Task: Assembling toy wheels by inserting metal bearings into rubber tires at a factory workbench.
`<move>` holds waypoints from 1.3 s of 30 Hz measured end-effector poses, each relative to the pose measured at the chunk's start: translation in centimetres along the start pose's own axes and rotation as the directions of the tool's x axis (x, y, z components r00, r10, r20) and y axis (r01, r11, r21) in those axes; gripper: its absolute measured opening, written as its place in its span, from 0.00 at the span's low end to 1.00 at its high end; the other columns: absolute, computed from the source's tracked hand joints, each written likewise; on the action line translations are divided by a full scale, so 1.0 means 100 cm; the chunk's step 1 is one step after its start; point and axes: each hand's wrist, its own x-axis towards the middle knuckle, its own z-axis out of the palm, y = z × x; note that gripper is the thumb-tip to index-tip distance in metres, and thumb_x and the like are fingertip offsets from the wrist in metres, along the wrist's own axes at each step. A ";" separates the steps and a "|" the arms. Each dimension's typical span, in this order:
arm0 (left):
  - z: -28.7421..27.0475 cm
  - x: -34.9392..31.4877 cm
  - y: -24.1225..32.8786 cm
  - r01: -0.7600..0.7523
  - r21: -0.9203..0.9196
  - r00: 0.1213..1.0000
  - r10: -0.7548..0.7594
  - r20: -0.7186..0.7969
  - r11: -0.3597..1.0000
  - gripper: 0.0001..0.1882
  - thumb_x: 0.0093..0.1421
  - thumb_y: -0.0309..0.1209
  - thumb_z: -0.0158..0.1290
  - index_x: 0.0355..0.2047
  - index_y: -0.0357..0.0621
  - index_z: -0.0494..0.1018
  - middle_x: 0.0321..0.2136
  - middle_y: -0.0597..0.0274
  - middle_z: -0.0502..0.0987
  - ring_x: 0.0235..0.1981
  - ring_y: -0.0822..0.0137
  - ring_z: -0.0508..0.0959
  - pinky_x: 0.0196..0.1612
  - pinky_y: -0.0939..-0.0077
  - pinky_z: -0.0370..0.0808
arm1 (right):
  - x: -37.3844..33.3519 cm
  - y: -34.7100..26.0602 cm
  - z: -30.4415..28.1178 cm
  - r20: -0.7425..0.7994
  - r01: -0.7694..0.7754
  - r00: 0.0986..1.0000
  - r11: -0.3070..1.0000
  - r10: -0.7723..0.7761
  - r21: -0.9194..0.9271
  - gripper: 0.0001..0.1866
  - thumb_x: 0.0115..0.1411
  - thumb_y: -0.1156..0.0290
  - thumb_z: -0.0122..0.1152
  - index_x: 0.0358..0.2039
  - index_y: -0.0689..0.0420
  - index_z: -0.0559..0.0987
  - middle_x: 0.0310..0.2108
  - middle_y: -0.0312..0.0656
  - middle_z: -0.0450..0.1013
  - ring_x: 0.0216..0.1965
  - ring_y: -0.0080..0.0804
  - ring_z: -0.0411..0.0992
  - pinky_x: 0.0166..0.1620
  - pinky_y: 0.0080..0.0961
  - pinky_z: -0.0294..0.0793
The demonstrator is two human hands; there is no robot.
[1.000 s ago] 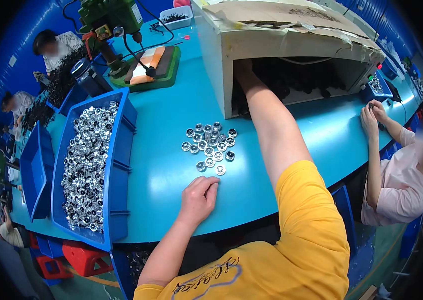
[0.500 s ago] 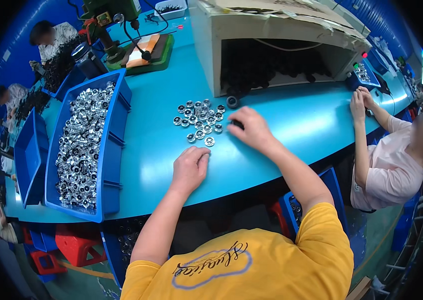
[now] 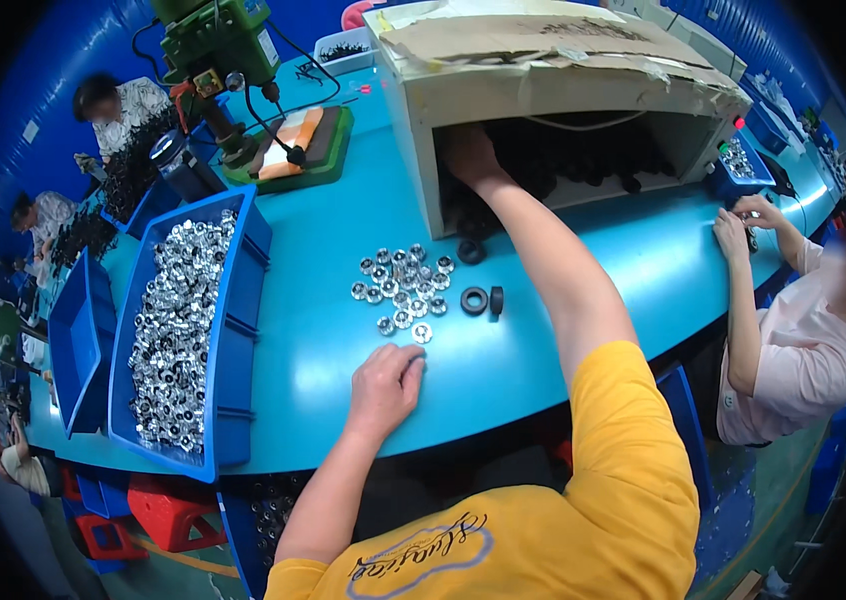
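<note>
My left hand (image 3: 386, 388) rests on the table with its fingers curled in beside the thumb. Whether it holds anything is hidden. Just beyond its fingertips lies a shiny, clear-and-silver wheel-shaped part (image 3: 423, 332), the nearest of a loose cluster of such parts (image 3: 402, 279). My right hand (image 3: 471, 155) reaches into the left side of a pale, open-fronted box (image 3: 427, 185), its fingers lost in shadow near a heap of black rings (image 3: 568, 158). On the table under my right forearm are a flat black ring (image 3: 474, 300), another standing on edge (image 3: 496, 302) and a third (image 3: 470, 251) by the box.
To the left, a blue bin (image 3: 233, 330) is full of the shiny parts, with another blue bin (image 3: 81, 345) beside it. A green press (image 3: 228, 75) stands behind. At right, a co-worker's hands (image 3: 743, 225) work near a small blue bin (image 3: 743, 183).
My right hand has let go of black rings on the table and moved forward into the box. My left hand keeps its place beside the shiny parts. The whole view has shifted slightly.
</note>
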 end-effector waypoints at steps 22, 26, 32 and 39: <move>-0.001 0.005 -0.010 0.018 -0.105 0.999 -0.022 -0.035 0.994 0.03 0.60 0.21 0.61 0.35 0.41 0.82 0.24 0.57 0.75 0.23 0.58 0.76 0.28 0.65 0.74 | 0.011 0.012 0.023 -0.181 0.059 0.978 0.973 -0.100 -0.221 0.13 0.66 0.68 0.58 0.48 0.59 0.81 0.48 0.52 0.78 0.49 0.49 0.79 0.50 0.43 0.80; -0.002 0.002 -0.007 -0.010 -0.083 0.999 0.007 -0.035 0.996 0.03 0.61 0.23 0.60 0.34 0.42 0.81 0.25 0.57 0.75 0.25 0.57 0.76 0.30 0.63 0.74 | -0.063 -0.025 -0.061 -0.165 -0.035 0.985 0.998 0.043 0.053 0.14 0.61 0.71 0.64 0.48 0.55 0.81 0.47 0.50 0.76 0.44 0.54 0.79 0.45 0.44 0.81; 0.002 -0.004 -0.006 0.019 -0.067 1.000 -0.020 -0.016 0.998 0.03 0.61 0.26 0.59 0.35 0.45 0.81 0.30 0.57 0.79 0.36 0.50 0.81 0.39 0.55 0.79 | -0.162 -0.086 -0.169 0.077 -0.117 0.991 0.978 0.105 0.171 0.14 0.58 0.71 0.69 0.45 0.54 0.79 0.42 0.44 0.77 0.40 0.48 0.80 0.41 0.41 0.79; 0.002 -0.010 -0.004 0.005 -0.014 1.000 -0.006 -0.027 1.000 0.03 0.61 0.26 0.59 0.35 0.46 0.81 0.31 0.57 0.80 0.37 0.51 0.81 0.40 0.55 0.79 | -0.227 -0.123 -0.191 0.180 0.078 0.980 0.996 -0.085 0.047 0.23 0.58 0.63 0.72 0.52 0.53 0.79 0.42 0.42 0.78 0.46 0.45 0.74 0.51 0.39 0.74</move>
